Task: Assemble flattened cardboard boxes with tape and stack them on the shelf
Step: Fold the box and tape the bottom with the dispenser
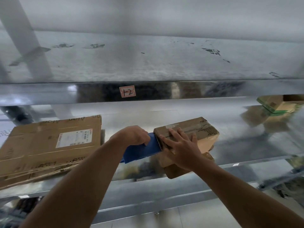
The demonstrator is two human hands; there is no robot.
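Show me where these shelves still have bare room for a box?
The upper shelf looks bare. On the lower shelf, open metal lies between the small box and the green-printed box far right. Left of the small box it is crowded: the left hand grips a blue tool, the large flat box beyond.

Shiny galvanized metal shelf (246, 145), mottled and reflective. Small brown matt cardboard box (202, 129) at centre, glossy clear tape on top. Smooth blue plastic tool (141, 150). Large flat cardboard carton (41, 150) lower left, white paper label (74, 138).
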